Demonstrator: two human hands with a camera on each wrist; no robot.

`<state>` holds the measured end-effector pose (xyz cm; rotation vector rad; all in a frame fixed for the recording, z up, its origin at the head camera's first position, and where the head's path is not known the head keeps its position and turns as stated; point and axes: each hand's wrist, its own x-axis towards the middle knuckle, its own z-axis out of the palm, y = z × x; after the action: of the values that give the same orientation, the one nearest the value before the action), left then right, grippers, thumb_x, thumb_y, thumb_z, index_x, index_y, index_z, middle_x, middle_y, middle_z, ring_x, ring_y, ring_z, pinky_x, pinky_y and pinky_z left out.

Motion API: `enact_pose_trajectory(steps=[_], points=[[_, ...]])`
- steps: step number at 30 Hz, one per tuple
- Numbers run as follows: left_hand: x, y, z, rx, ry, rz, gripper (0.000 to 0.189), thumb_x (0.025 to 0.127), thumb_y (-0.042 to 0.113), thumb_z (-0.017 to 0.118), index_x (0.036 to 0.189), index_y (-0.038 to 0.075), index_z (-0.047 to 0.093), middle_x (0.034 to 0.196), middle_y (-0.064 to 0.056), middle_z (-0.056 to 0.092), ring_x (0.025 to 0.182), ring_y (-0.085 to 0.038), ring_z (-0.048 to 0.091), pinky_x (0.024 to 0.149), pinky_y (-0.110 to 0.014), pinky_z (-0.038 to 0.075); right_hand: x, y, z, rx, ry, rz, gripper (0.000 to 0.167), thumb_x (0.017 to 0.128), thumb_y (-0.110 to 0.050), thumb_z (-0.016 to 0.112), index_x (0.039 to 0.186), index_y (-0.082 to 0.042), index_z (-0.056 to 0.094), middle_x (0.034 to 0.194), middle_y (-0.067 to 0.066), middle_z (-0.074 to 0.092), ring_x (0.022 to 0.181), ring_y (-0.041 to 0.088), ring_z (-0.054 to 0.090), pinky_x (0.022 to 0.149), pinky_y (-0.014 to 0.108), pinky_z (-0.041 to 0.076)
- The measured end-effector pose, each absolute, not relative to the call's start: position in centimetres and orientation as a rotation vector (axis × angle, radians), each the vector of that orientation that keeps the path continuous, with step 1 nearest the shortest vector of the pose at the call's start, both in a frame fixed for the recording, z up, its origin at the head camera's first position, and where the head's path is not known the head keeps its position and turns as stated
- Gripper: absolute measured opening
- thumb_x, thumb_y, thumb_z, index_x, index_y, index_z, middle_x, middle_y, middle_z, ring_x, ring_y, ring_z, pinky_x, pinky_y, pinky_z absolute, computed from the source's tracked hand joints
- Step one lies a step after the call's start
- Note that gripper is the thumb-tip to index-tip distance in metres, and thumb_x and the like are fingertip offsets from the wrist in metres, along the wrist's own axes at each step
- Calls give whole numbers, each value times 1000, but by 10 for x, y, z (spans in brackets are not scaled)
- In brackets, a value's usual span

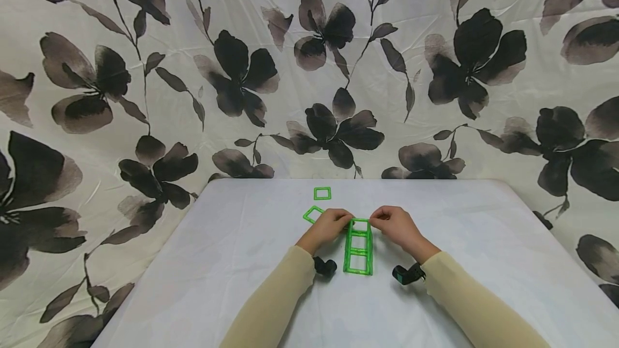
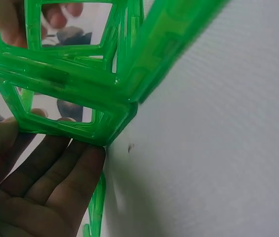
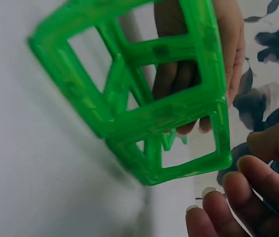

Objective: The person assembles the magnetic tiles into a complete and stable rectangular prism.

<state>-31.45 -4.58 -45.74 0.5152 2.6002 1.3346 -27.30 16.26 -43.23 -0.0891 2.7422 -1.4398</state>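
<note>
A long box-shaped frame of green magnetic tiles (image 1: 358, 252), three squares in length, lies on the white table with its near end toward me. My left hand (image 1: 331, 224) grips the far left end; in the left wrist view its fingers (image 2: 75, 182) pass behind the lower edge of an end tile, the thumb in front. At the far right corner is my right hand (image 1: 397, 225). Its index fingertip (image 3: 245, 162) comes right up to the tile corner in the right wrist view, thumb just above it, other fingers loosely bent.
Left of and beyond my left hand lies a loose green square tile (image 1: 306, 214), partly covered by the hand. Another green square tile (image 1: 322, 198) lies farther back, near the table's (image 1: 232, 219) far edge. A floral cloth (image 1: 319, 85) hangs behind.
</note>
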Motion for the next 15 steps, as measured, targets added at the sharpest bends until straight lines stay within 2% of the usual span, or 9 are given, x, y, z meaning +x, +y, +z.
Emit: enact_pose_trajectory(steps=[5, 10, 15], points=[[-315, -44, -456, 532, 2618, 1305, 29, 101, 33, 50, 109, 16, 72, 107, 3, 70, 99, -9, 62, 92, -33, 50, -285, 156, -428, -195, 2815, -1285, 25, 92, -29, 64, 109, -11, 71, 106, 4, 70, 100, 21, 63, 82, 38, 52], [-313, -42, -452, 527, 2623, 1304, 30, 101, 32, 51, 109, 14, 73, 109, 1, 71, 100, -11, 63, 92, -33, 50, -294, 149, -426, -274, 2806, -1228, 23, 93, -27, 64, 108, -11, 72, 106, 4, 71, 105, 23, 64, 88, 43, 52], [-312, -41, -450, 526, 2678, 1251, 31, 101, 32, 51, 108, 13, 74, 104, 2, 71, 91, -8, 62, 84, -29, 51, -298, 146, -426, -317, 2811, -1199, 19, 93, -24, 63, 105, -13, 74, 107, 3, 72, 107, 22, 64, 91, 43, 51]])
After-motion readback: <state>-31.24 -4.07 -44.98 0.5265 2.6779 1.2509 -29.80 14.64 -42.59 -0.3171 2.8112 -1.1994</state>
